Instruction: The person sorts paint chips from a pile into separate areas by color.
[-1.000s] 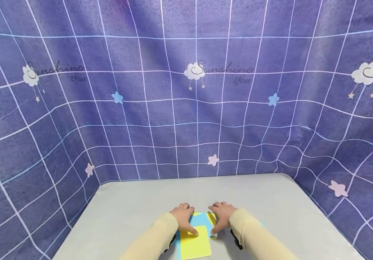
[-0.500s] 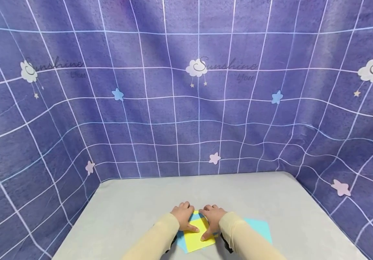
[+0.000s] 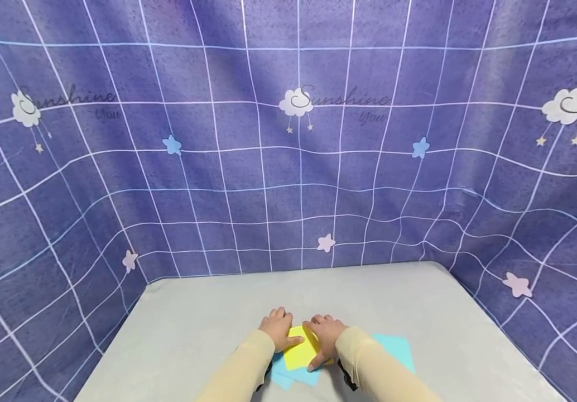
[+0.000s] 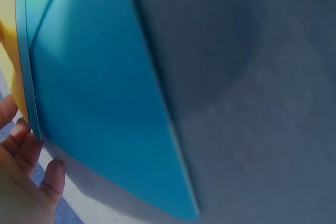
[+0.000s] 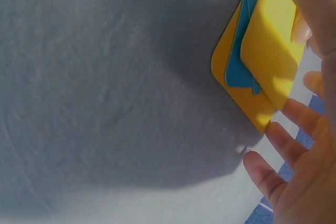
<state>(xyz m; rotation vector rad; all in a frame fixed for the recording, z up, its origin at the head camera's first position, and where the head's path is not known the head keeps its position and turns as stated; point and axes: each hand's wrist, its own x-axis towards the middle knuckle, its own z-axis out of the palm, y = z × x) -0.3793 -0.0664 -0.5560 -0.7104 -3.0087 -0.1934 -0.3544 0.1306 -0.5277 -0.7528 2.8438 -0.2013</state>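
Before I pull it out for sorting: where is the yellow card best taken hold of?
Probably at the rounded corner of the yellow card that sticks out past the blue sheets, pinched from the right hand side. It lies flat on the table, so only that overhang offers fingers an edge.

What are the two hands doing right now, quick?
Left hand: open, fingers resting on the yellow card.
Right hand: open, fingers pressing the same yellow card, above the blue sheets.
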